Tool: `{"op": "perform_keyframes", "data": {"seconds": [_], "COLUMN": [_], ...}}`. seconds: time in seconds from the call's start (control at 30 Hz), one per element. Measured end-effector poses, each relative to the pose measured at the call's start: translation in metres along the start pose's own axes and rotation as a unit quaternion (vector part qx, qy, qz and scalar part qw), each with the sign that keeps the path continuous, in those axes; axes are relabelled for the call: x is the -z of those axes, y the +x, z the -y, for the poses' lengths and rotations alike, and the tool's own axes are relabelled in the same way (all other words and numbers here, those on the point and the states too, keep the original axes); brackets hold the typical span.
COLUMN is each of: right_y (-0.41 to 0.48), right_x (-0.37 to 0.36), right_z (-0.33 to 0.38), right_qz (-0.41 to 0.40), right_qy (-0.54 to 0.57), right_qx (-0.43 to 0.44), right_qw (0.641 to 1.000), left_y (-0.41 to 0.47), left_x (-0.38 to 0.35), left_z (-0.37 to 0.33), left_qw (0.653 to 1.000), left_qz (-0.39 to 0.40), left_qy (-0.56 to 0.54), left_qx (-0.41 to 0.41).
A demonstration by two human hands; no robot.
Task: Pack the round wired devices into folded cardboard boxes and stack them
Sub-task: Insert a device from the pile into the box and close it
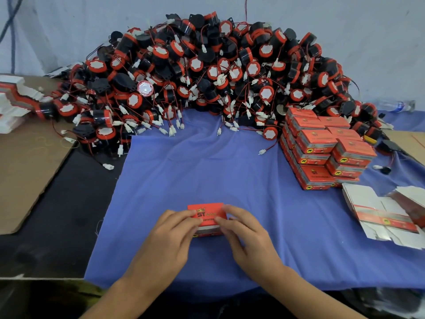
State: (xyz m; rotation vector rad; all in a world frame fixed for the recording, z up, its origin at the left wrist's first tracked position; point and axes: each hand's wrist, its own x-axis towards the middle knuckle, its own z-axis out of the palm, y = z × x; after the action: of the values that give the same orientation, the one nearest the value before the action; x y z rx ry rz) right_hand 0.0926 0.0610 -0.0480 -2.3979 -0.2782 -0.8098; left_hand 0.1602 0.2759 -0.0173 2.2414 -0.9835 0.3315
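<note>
Resting on the near middle of the blue cloth (207, 169), a small red box (208, 217) is gripped between both hands. The left hand (170, 236) is curled against the box's left side, with its fingertips laid over the top edge. The right hand (248, 233) is curled against the right side in the same way, its fingers bent and close together. Neither hand is spread.

On the red top of the box "ST" can be read in large letters, with a small yellow emblem above it. A line of dark print below is partly covered by the fingers and too blurred to be read. A pale band is seen along the box's front face.

Behind the cloth, the devices (207, 77) are heaped in a wide mound against the wall. They are black and round with red rims and white faces, and thin red and black wires ending in white plugs trail from them.

At the right a stack (322, 153) of closed red boxes is built in tiers. A yellow round badge with a black animal figure is shown on their sides. Just nearer, flat unfolded blanks (386, 217) are laid, white side up with a red strip. More flat blanks are bundled at the far left, on brown cardboard (27, 169). A plastic bottle (395, 106) is lying at the far right.
</note>
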Motion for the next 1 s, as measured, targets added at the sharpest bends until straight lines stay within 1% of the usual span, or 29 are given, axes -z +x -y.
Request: {"op": "perform_keyframes", "data": {"seconds": [0.07, 0.17, 0.23, 0.37, 0.47, 0.57, 0.6, 0.67, 0.77, 0.87, 0.93, 1.0], "right_y": [0.0, 0.0, 0.002, 0.003, -0.001, -0.005, -0.005, -0.005, -0.003, -0.003, -0.003, -0.003], "right_x": [0.0, 0.002, 0.006, 0.01, 0.009, 0.009, 0.009, 0.01, 0.01, 0.01, 0.009, 0.008], "right_z": [-0.001, -0.002, -0.001, 0.003, 0.009, 0.011, 0.011, 0.013, 0.013, 0.012, 0.011, 0.011], "right_qz": [-0.006, -0.004, 0.01, 0.03, 0.045, 0.057, 0.058, 0.063, 0.072, 0.077, 0.075, 0.073], "right_qy": [-0.014, -0.032, -0.047, -0.067, -0.084, -0.061, -0.052, -0.047, -0.038, -0.04, -0.038, -0.036], "right_qx": [0.023, 0.016, 0.025, 0.052, 0.03, 0.005, -0.002, -0.017, -0.025, -0.015, -0.011, -0.01], "right_qw": [1.0, 0.999, 0.999, 0.996, 0.995, 0.996, 0.997, 0.997, 0.996, 0.996, 0.996, 0.997], "left_y": [0.0, 0.003, 0.005, -0.007, -0.021, -0.023, -0.019, -0.012, -0.003, 0.002, 0.004, 0.006], "left_x": [0.002, 0.003, 0.001, -0.007, -0.009, -0.007, -0.007, -0.006, 0.001, 0.007, 0.008, 0.007], "left_z": [0.002, 0.005, 0.006, 0.009, 0.011, 0.006, 0.003, -0.001, -0.002, 0.001, 0.001, -0.004], "left_qw": [1.0, 0.998, 0.999, 0.995, 0.993, 0.992, 0.992, 0.997, 0.999, 0.996, 0.996, 0.997], "left_qz": [0.015, 0.042, 0.033, 0.012, 0.032, 0.028, 0.02, 0.008, 0.029, 0.042, 0.052, 0.069], "left_qy": [0.024, 0.034, 0.036, 0.077, 0.092, 0.092, 0.096, 0.063, -0.026, -0.064, -0.058, -0.008], "left_qx": [-0.014, -0.013, -0.018, -0.058, -0.073, -0.075, -0.074, -0.04, 0.022, 0.049, 0.044, 0.025]}}
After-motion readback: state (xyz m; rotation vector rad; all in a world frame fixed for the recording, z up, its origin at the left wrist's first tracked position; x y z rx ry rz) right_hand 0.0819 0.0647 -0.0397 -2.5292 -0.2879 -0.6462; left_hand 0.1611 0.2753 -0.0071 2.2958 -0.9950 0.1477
